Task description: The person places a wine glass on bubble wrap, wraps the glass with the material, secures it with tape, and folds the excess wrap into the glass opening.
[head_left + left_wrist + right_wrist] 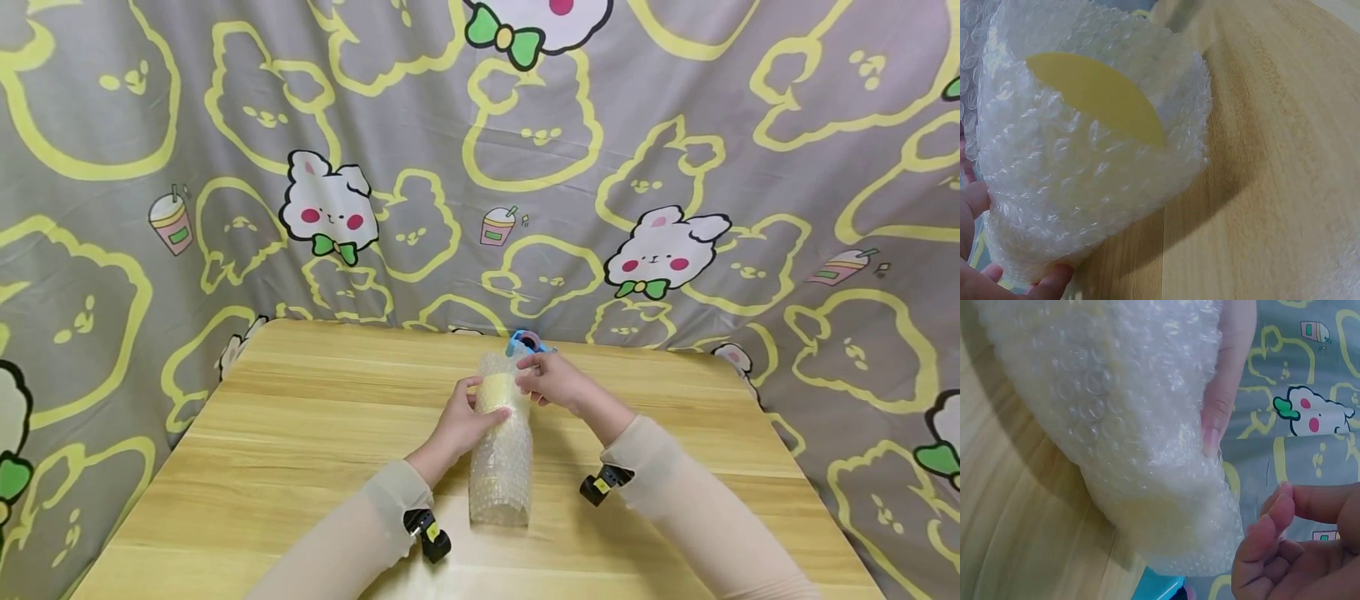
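Observation:
A bubble-wrapped cylinder (501, 467) stretches across the table, its near end toward me. My left hand (467, 425) grips it around its upper part, thumb on top. Through the loose wrap at one end, the left wrist view shows a flat yellow round end (1100, 94) of the thing inside. Beside the far end is my right hand (551, 382). In the right wrist view its fingers (1260, 540) are curled and the thumb meets the index fingertip, with nothing visible between them. Just beyond the wrap stands a blue tape dispenser (517, 342), partly hidden.
The wooden table (315, 400) runs back to a grey curtain (420, 125) printed with yellow outlines and white rabbits. A small black camera is strapped at each wrist, over the beige sleeves (697, 500).

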The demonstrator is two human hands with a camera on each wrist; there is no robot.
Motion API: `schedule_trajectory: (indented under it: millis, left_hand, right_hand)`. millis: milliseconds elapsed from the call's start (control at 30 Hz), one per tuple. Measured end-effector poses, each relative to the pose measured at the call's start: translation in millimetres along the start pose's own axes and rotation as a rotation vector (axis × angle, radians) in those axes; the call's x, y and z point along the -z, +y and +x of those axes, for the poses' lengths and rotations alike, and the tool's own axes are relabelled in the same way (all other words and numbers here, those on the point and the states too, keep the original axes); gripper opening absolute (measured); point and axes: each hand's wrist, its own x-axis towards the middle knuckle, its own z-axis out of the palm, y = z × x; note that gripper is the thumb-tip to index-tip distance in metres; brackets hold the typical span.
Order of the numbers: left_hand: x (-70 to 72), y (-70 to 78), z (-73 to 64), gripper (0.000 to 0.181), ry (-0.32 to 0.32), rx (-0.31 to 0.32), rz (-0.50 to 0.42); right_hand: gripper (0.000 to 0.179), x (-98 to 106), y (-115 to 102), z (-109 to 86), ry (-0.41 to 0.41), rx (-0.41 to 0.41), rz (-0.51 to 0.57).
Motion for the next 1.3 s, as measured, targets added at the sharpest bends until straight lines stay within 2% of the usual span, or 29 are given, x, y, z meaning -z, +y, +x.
schedule_trajectory:
  millis: [400,567,833,1100,1300]
  left_hand:
    - [-0.8,-1.6,0.6,0.077,-0.002,-0.017,-0.012]
    - [-1.9,0.0,0.0,0.078,0.008,-0.016,0.002]
    - [-2.3,3.1,-1.7,0.077,0.021,-0.021,0.005]
    - [-2.5,1.8,-2.0,0.077,0.021,-0.021,0.001]
    - [-3.1,0.8,-1.0,0.077,0.025,-0.03,0.004]
  right_hand:
    - [0.042,-13.9,2.0,3.1,-0.054,0.131,0.098]
    - [0.038,-18.6,8.6,8.0,-0.038,0.165,0.151]
    - [0.025,-25.3,21.5,11.3,0.005,0.184,0.151]
    - [0.023,-29.1,23.6,8.8,0.069,0.143,0.122]
    - [0.027,-29.8,19.3,5.4,0.129,0.083,0.041]
